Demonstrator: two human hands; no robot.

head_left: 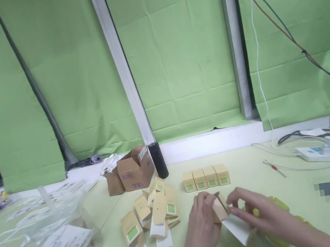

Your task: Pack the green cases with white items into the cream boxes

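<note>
Near the front middle of the table, my left hand (201, 220) holds a small kraft box (220, 210) by its left side. The box has an open end with a white flap (237, 230) hanging toward the lower right. My right hand (257, 212) is at the box's right edge, its thumb and fingers brought close together; what lies between them is too small to tell. Behind the hands stands a row of several closed kraft boxes (206, 178) with green labels. To the left lies a loose pile of flattened kraft boxes (158, 208).
Yellow-green items (276, 204) lie partly under my right forearm. A clear plastic bag (88, 232) is at the left. Behind the pile stand a brown carton (135, 170) and a black cylinder (158, 161). A screwdriver (275, 168) and a power strip (313, 153) lie at the right.
</note>
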